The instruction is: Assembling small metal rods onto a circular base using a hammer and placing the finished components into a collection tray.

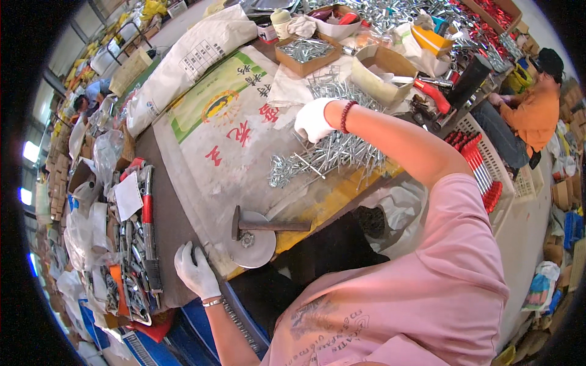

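My right hand point(315, 120), in a white glove, reaches over a pile of thin silvery metal rods point(348, 149). Its fingers curl downward, and whatever they hold is hidden. At the near left edge of the worktop rests my left hand point(196, 272), gloved too, fingers a little apart, with nothing visible in it. Between the hands and closer to my body, a hammer point(274, 226) lies across a round grey metal disc point(259, 250). A small silvery piece point(246, 240) sits on that disc beside the hammer head.
Printed sacking point(207, 177) covers the worktop. A cardboard box of metal parts point(307, 52) and a cut-open white container point(381, 70) stand at the back. Tools point(137, 244) crowd the left side. A crate of red-handled tools point(479, 161) and a seated person point(528, 116) are at right.
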`<action>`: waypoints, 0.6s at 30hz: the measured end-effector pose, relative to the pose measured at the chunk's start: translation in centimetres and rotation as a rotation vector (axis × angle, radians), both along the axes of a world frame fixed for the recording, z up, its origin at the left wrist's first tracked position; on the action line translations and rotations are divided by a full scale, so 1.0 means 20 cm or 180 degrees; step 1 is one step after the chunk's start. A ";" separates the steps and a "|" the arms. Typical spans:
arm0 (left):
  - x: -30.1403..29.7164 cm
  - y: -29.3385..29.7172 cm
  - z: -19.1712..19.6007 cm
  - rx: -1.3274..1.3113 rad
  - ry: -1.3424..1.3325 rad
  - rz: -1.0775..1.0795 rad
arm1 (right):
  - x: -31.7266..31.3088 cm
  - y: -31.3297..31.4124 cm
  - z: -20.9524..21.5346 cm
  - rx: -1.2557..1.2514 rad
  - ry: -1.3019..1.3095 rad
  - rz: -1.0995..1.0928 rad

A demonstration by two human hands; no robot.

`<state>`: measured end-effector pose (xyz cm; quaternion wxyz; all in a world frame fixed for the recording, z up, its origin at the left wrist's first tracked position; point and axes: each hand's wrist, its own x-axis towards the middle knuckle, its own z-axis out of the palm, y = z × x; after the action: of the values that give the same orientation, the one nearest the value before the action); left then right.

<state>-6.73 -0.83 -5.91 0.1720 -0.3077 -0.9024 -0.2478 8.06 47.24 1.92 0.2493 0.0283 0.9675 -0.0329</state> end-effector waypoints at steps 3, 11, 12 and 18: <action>0.01 0.01 0.00 -0.0047 0.0034 0.0049 | 0.06 0.20 -0.02 -0.0309 0.0150 0.0188; 0.02 0.04 0.01 -0.0046 0.0002 0.0090 | 0.06 0.77 -0.13 0.0317 0.1540 -0.1296; 0.02 0.02 0.01 -0.0058 0.0004 0.0111 | 0.02 0.74 -0.16 0.0327 0.1592 -0.1235; 0.02 -0.02 0.04 -0.0175 -0.0005 0.0198 | -0.11 0.82 -0.34 0.0081 0.1202 -0.1287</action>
<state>-6.24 -1.26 -5.18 0.1704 -0.2840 -0.9181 -0.2177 5.79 63.69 -4.86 0.0525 0.2174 0.9718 -0.0745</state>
